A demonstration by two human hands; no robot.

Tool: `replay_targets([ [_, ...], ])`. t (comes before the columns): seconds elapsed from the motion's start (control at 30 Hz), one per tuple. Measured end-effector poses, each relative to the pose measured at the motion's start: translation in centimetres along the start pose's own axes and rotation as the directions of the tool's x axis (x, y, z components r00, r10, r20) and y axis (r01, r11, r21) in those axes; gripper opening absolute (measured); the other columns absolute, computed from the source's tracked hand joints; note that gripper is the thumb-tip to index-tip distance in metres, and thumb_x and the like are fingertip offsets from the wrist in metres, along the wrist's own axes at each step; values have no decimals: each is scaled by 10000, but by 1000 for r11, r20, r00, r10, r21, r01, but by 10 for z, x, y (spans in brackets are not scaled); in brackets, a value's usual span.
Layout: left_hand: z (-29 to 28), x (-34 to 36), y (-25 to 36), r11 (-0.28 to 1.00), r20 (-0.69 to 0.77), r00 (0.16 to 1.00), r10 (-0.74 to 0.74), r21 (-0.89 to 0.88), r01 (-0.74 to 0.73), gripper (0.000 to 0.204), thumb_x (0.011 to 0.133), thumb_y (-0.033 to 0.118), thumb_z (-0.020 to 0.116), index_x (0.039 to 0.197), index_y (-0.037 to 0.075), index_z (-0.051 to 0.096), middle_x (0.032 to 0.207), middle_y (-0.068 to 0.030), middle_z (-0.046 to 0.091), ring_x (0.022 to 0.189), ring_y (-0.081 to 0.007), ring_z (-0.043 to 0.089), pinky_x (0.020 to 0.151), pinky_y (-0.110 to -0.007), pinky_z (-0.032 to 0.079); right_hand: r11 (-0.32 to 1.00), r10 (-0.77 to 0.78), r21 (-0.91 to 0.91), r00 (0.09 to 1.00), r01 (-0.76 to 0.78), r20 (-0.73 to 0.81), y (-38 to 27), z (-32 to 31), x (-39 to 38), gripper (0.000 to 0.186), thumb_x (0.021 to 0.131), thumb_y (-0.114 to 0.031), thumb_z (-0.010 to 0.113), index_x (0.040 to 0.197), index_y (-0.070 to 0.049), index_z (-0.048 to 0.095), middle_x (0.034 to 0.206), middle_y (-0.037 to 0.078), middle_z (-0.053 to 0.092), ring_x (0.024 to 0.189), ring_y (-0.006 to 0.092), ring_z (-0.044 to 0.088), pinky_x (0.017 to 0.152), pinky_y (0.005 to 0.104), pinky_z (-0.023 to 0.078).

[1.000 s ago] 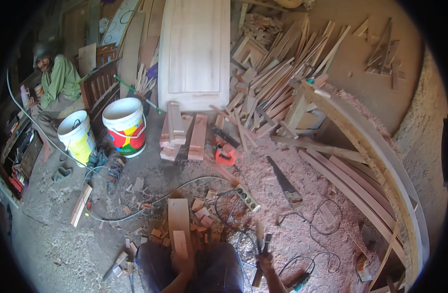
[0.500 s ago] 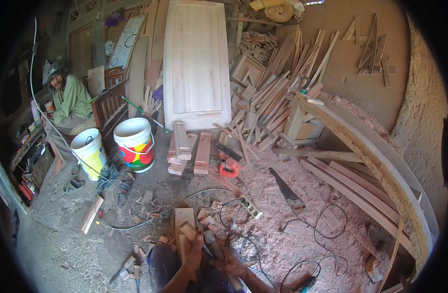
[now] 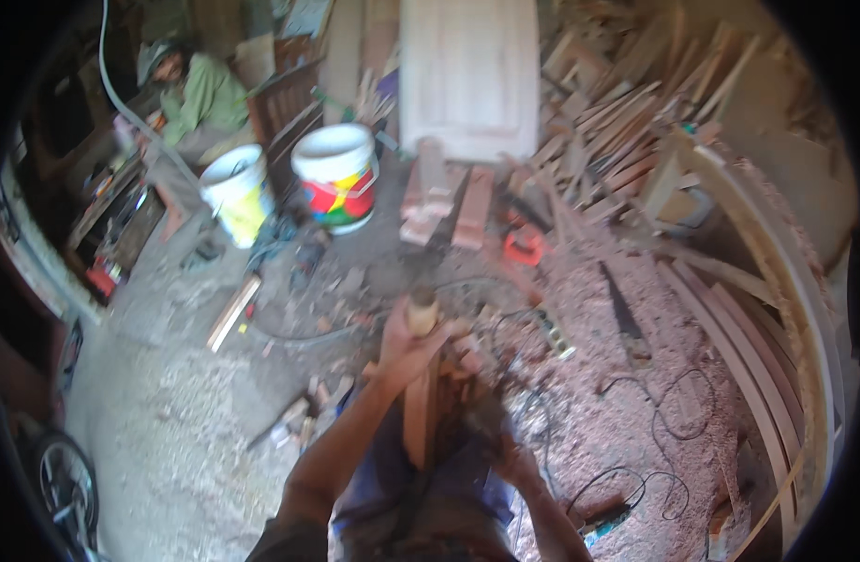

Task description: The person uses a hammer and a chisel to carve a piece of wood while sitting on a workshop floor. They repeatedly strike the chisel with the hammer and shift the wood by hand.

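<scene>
My left hand [image 3: 407,339] is closed around a thick wooden chisel handle [image 3: 422,317], held upright with its rounded end on top; its blade is hidden. Beneath that hand, a reddish length of wood [image 3: 418,421] lies between my thighs, with more wood pieces beside it. My right hand [image 3: 516,461] is lower and to the right, closed on a hammer. Motion smears the dark hammer head [image 3: 486,412], which is apart from the chisel and right of the wood.
Wood shavings [image 3: 589,393] cover the floor at right, with a handsaw [image 3: 625,314], cables and a power strip [image 3: 554,332]. Ahead stand two buckets [image 3: 334,178], stacked blocks [image 3: 430,192] and a panelled door [image 3: 467,75]. A seated person [image 3: 205,98] is at far left.
My view has shifted, so the surroundings sit further right and higher. The right hand has swung the hammer away from the left hand, down to the right. My left hand still grips the chisel.
</scene>
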State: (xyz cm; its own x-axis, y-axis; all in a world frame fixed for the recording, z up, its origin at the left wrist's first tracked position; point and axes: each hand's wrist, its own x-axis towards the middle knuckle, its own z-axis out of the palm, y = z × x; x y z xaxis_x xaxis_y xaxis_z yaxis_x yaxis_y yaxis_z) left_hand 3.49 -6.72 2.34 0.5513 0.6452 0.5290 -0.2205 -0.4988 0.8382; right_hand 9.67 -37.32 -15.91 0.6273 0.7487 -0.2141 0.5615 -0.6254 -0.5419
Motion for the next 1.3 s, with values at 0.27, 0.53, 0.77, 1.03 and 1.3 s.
replay_targets([
  [0.27, 1, 4, -29, 934, 233, 961, -147, -287, 213, 260, 858, 64, 790, 1060, 74, 627, 846, 68, 577, 781, -26, 528, 698, -216, 455, 996, -59, -66, 998, 60, 16, -15, 6, 8, 491, 909, -422, 678, 1179, -78, 455, 866, 266, 679, 811, 520, 656, 671, 597, 531],
  [0.53, 9, 4, -39, 943, 338, 933, -123, -252, 215, 265, 842, 83, 806, 1033, 70, 622, 882, 35, 617, 805, -62, 574, 731, -251, 488, 997, 67, -41, 995, -64, 80, -16, 3, 14, 531, 907, -468, 660, 1227, -79, 491, 940, 291, 689, 902, 519, 656, 760, 585, 529],
  [0.77, 19, 5, -59, 938, 383, 905, -187, -203, 279, 294, 817, 129, 823, 1033, 48, 640, 889, 0, 663, 839, -99, 632, 777, -296, 524, 990, 138, -47, 974, -131, 178, -29, -8, 22, 559, 902, -428, 669, 1291, -77, 476, 1020, 312, 685, 979, 521, 647, 838, 581, 515],
  [1.03, 26, 5, -62, 982, 325, 940, -108, -111, 151, 289, 774, 124, 774, 1010, 31, 635, 849, -92, 694, 786, -212, 689, 746, -335, 540, 990, 142, -39, 975, -137, 173, -28, -8, 24, 576, 895, -404, 674, 1320, -72, 470, 1037, 328, 676, 998, 532, 638, 839, 580, 513],
  [1.3, 28, 6, -68, 982, 323, 943, -76, -140, 127, 190, 771, 82, 732, 904, 38, 604, 807, -93, 670, 733, -204, 659, 698, -335, 516, 990, 140, -41, 976, -135, 169, -23, -3, 26, 549, 892, -419, 680, 1248, -45, 492, 1030, 334, 671, 989, 535, 637, 823, 584, 510],
])
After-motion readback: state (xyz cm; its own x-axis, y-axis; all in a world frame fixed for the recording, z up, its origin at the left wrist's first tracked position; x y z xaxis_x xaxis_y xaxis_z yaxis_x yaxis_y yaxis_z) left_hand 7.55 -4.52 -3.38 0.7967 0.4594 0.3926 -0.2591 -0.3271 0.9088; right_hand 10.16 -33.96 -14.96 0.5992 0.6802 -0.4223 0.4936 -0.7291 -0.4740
